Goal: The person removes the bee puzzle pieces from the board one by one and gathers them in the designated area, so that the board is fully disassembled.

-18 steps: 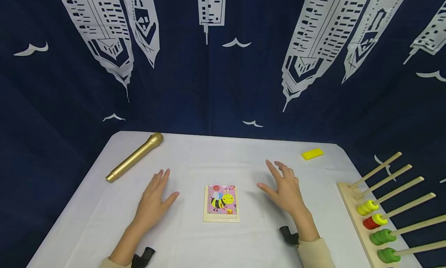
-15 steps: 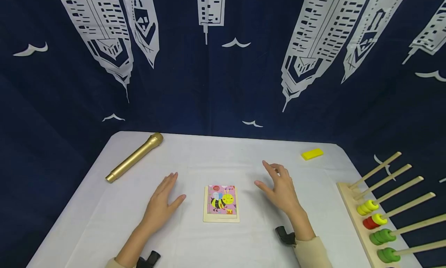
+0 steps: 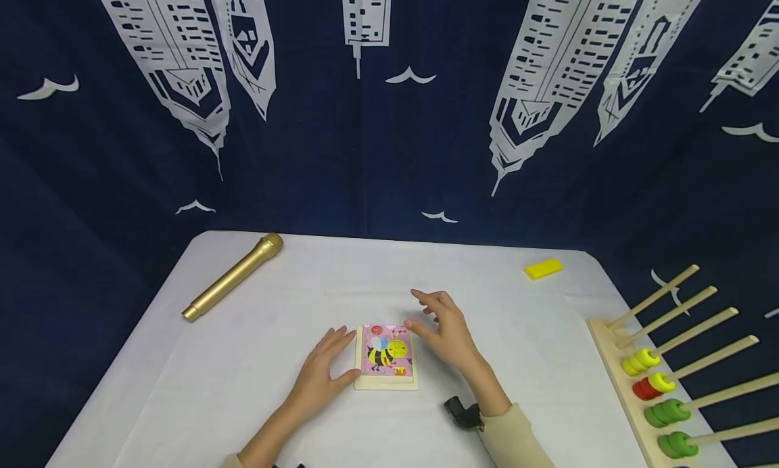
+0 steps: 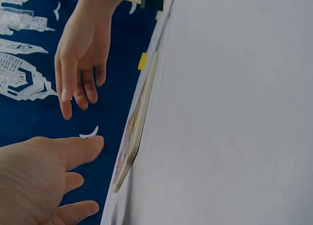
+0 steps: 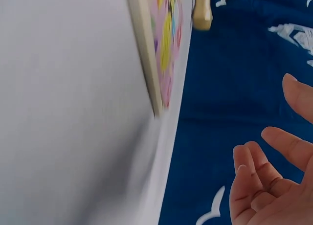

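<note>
A small square picture puzzle (image 3: 389, 350) with a yellow bee on pink lies in a pale wooden frame on the white-covered table. At its left side is my left hand (image 3: 321, 375), fingers extended and thumb tip right at the frame's edge. My right hand (image 3: 449, 334) hovers by the upper right corner, index finger stretched out and the other fingers loosely bent. Nothing is held in either hand. The left wrist view catches the puzzle (image 4: 137, 127) edge-on beyond my thumb; in the right wrist view my right hand (image 5: 274, 186) stands apart from it.
A gold microphone (image 3: 234, 277) lies at the back left. A yellow block (image 3: 544, 270) is at the back right. Along the right edge stands a wooden peg rack (image 3: 616, 373) with yellow, red and green rings. A dark blue printed cloth (image 3: 365, 150) hangs behind the table.
Both hands have moved inward to the puzzle, the left one to the right and slightly down, the right one to the left. The puzzle has stayed in place.
</note>
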Demonstrator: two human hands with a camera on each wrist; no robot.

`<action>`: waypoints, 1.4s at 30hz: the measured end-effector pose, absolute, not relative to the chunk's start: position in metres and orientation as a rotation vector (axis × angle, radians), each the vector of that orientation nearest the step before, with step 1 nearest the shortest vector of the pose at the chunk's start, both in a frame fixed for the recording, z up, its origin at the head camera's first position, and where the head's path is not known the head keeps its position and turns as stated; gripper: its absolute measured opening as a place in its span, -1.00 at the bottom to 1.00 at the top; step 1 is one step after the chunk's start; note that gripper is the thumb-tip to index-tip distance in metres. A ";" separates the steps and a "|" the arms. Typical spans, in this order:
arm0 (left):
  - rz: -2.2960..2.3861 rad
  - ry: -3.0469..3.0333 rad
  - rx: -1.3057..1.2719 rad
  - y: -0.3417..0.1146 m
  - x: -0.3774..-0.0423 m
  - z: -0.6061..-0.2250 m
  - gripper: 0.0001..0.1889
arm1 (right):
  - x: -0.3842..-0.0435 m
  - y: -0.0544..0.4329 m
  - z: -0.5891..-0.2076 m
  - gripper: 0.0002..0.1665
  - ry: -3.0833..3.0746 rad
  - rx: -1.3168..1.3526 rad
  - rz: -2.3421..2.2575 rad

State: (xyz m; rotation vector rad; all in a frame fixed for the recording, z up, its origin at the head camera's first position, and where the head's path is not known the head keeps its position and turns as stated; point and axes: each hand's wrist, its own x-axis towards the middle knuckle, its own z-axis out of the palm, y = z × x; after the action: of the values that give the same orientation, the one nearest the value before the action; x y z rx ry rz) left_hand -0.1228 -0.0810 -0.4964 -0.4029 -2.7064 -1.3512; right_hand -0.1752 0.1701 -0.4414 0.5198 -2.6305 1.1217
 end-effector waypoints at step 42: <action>-1.000 -2.774 -0.532 -0.077 -0.118 -0.512 -0.54 | -0.177 0.118 -0.485 -0.52 -2.736 0.602 1.162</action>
State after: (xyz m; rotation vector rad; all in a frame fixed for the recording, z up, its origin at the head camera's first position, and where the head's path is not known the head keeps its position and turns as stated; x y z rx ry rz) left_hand -0.1184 -0.0773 -0.5116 -0.5315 -2.7740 -1.0001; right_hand -0.1770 0.1177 -0.4853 0.6016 -2.7362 1.1622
